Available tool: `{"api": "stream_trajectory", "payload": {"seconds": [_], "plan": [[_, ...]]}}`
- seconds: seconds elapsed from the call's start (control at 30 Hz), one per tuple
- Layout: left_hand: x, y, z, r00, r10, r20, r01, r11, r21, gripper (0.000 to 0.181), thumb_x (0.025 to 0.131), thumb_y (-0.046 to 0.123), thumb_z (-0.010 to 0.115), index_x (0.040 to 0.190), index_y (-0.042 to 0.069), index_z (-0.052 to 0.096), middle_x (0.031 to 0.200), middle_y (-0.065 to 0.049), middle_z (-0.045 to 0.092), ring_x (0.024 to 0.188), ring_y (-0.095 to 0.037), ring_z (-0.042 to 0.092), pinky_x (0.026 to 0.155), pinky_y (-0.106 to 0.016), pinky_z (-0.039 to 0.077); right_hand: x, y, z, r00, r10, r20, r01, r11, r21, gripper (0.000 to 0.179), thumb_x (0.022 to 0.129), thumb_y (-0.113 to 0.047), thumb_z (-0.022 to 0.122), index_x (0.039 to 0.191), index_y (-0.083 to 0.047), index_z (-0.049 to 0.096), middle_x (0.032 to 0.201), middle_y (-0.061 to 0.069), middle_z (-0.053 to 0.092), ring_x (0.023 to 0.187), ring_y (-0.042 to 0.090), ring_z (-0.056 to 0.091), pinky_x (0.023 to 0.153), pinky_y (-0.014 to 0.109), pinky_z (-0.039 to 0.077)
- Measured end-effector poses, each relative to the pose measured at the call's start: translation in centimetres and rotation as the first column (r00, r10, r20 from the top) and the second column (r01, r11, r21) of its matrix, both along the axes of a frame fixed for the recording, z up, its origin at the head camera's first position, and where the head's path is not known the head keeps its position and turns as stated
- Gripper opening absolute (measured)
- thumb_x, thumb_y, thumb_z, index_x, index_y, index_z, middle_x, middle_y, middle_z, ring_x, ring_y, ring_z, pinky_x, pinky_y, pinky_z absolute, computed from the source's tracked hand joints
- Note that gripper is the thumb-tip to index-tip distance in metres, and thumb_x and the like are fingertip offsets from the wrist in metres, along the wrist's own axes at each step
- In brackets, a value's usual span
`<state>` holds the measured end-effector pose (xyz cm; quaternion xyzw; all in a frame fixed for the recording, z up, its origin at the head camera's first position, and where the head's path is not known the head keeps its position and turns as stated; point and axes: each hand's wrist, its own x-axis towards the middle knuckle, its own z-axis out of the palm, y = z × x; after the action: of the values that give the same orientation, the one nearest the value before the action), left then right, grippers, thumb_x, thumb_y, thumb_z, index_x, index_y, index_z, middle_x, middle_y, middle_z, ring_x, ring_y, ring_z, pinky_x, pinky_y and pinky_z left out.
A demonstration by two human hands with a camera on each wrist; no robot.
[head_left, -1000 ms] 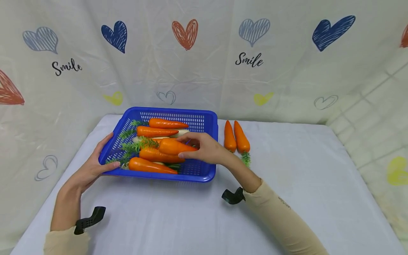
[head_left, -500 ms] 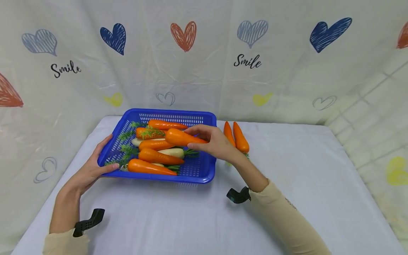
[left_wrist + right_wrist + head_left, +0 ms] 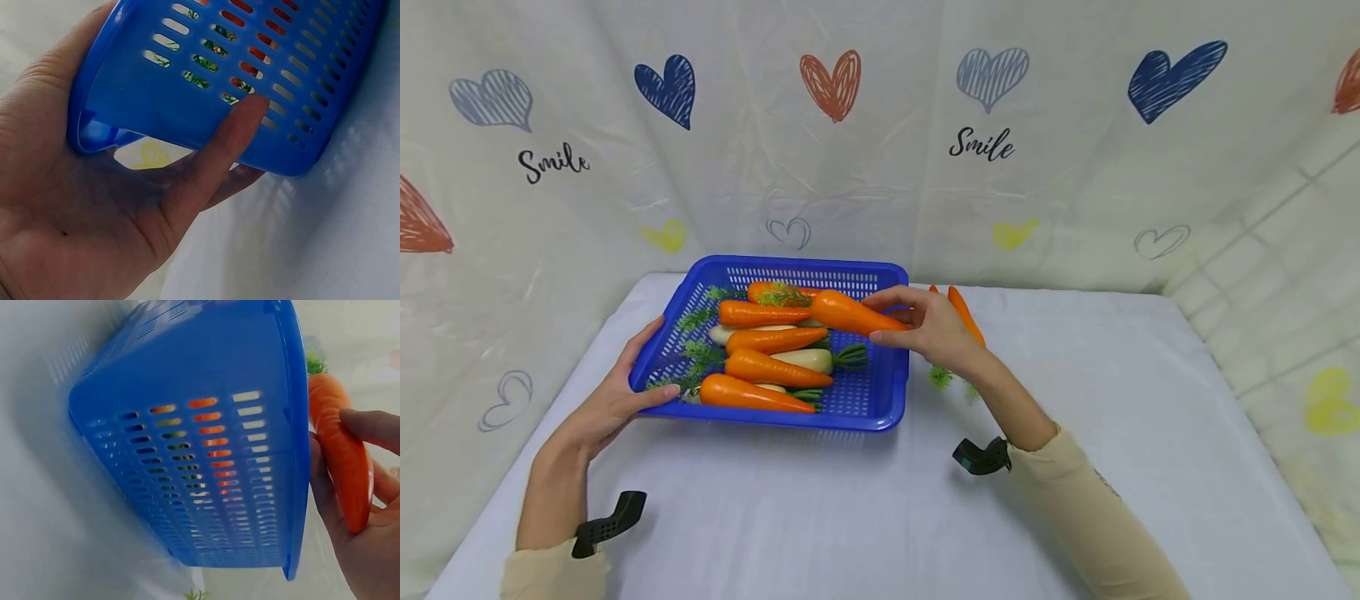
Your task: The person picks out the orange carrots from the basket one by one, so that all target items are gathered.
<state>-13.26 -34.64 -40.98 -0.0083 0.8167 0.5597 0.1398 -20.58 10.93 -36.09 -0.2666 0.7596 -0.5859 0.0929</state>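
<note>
An orange carrot (image 3: pixel 853 313) with a feathery green top is pinched between the thumb and fingers of my right hand (image 3: pixel 938 332), above the right part of a blue plastic basket (image 3: pixel 850 422). The right wrist view shows the same carrot (image 3: pixel 340 447) beside the basket's rim. My left hand (image 3: pixel 610 398) grips the basket's left end, thumb over the rim. In the left wrist view its fingers (image 3: pixel 219 150) lie against the slotted outer wall. Inside the basket are several carrots (image 3: pixel 778 367) and white radishes (image 3: pixel 808 359) with green tops, partly covering one another.
Two more carrots (image 3: pixel 967 315) lie on the white tablecloth (image 3: pixel 1112 400) just right of the basket, partly hidden behind my right hand. A curtain (image 3: pixel 880 167) printed with hearts hangs behind the table. Black camera mounts (image 3: pixel 610 521) sit at both wrists.
My right hand has lifted the carrot off the others and carried it to the right, toward the basket's right end. The left hand keeps its grip in the same place.
</note>
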Motion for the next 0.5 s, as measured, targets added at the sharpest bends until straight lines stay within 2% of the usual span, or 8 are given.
{"api": "stream_trajectory", "payload": {"seconds": [0.1,0.17,0.23,0.3,0.37,0.47,0.5], "plan": [[0.0,0.0,0.0,1.000,0.003,0.003,-0.003,1.000,0.004,0.097,0.102,0.025,0.065,0.163,0.052,-0.006,0.170,-0.024,0.001,0.141,-0.044,0.027,0.087,-0.014,0.052,0.1,0.5,0.0,0.999,-0.040,0.025,0.040,0.999,-0.004,0.040,0.091,-0.010,0.081,0.128,-0.006,0.069,0.127,0.014,0.069,0.100,0.025,0.075,0.067,0.021,0.059],[0.0,0.0,0.0,1.000,0.003,0.005,-0.003,1.000,0.003,0.097,0.102,0.026,0.065,0.163,0.052,-0.006,0.170,-0.024,0.001,0.141,-0.044,0.027,0.087,-0.014,0.051,0.2,0.8,0.1,0.996,-0.062,0.059,0.062,0.998,0.000,0.040,0.091,-0.014,0.082,0.128,-0.010,0.068,0.127,0.011,0.070,0.095,0.022,0.074,0.053,0.021,0.051],[0.0,0.0,0.0,1.000,0.004,0.006,-0.004,1.000,0.002,0.098,0.101,0.026,0.065,0.163,0.052,-0.006,0.170,-0.024,0.001,0.142,-0.044,0.027,0.087,-0.013,0.051,0.2,1.2,0.2,0.993,-0.075,0.088,0.074,0.997,0.016,0.039,0.091,-0.017,0.082,0.127,-0.014,0.069,0.125,0.010,0.071,0.087,0.023,0.072,0.045,0.025,0.041],[0.0,0.0,0.0,1.000,0.004,0.003,-0.004,1.000,-0.002,0.098,0.101,0.026,0.065,0.163,0.052,-0.006,0.170,-0.024,0.000,0.142,-0.045,0.026,0.087,-0.013,0.051,0.2,1.5,0.3,0.993,-0.069,0.098,0.068,0.998,0.018,0.039,0.091,-0.017,0.081,0.128,-0.013,0.068,0.128,0.011,0.070,0.091,0.023,0.072,0.052,0.024,0.051],[0.0,0.0,0.0,1.000,0.002,0.001,-0.002,1.000,-0.007,0.098,0.101,0.027,0.065,0.163,0.052,-0.007,0.170,-0.024,0.000,0.143,-0.046,0.026,0.087,-0.013,0.051,0.1,1.9,0.4,0.994,-0.056,0.093,0.055,0.998,0.014,0.039,0.092,-0.014,0.080,0.129,-0.010,0.068,0.132,0.012,0.069,0.098,0.024,0.072,0.066,0.024,0.059],[0.0,0.0,0.1,1.000,-0.001,-0.003,0.001,1.000,-0.008,0.098,0.101,0.028,0.065,0.163,0.052,-0.006,0.171,-0.023,0.000,0.143,-0.046,0.026,0.087,-0.013,0.050,-0.1,2.4,0.4,0.997,-0.040,0.069,0.040,0.999,0.004,0.040,0.092,-0.008,0.078,0.131,-0.006,0.067,0.138,0.012,0.064,0.113,0.024,0.070,0.087,0.026,0.062],[0.0,0.0,0.1,1.000,-0.003,-0.006,0.003,1.000,-0.008,0.097,0.101,0.028,0.065,0.163,0.052,-0.006,0.171,-0.023,0.000,0.143,-0.046,0.026,0.087,-0.013,0.050,-0.1,2.6,0.4,0.997,-0.042,0.065,0.042,0.999,0.002,0.041,0.092,-0.007,0.077,0.131,-0.006,0.067,0.138,0.013,0.064,0.113,0.024,0.070,0.088,0.026,0.061]]}}
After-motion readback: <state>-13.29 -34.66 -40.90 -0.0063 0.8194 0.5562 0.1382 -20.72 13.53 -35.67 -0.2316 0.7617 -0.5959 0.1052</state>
